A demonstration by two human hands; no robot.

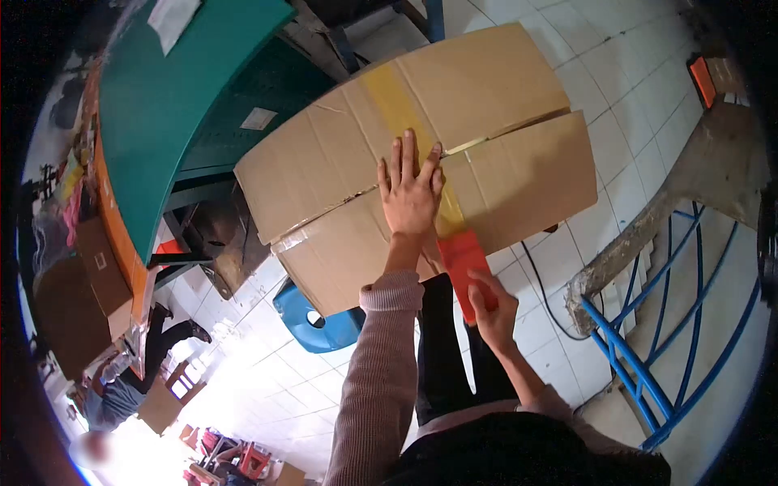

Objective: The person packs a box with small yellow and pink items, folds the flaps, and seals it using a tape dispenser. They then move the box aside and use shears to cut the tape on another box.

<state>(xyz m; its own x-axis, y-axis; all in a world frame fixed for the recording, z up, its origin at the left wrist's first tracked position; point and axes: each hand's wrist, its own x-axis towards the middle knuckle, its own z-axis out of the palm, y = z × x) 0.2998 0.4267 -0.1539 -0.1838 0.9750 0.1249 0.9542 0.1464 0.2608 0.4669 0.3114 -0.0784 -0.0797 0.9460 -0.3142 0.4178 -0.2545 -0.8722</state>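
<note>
A large cardboard box (pixel 486 73) lies in front of me, its two top flaps folded nearly together with a narrow gap along the seam. Yellow packing tape (pixel 389 89) runs across the flaps. My left hand (pixel 411 198) presses flat on the box over the tape, fingers spread. At the near edge of the box, my right hand (pixel 496 312) grips a red tape dispenser (pixel 468 263); its front end meets the tape at that edge. Part of the dispenser is hidden behind my fingers.
A blue plastic stool (pixel 328 330) stands under the box's near left side. A green machine or table (pixel 194 89) rises at the left, and blue metal railing (pixel 640 364) stands at the right. A black cable (pixel 539 283) crosses the tiled floor. Another person (pixel 121 389) is at lower left.
</note>
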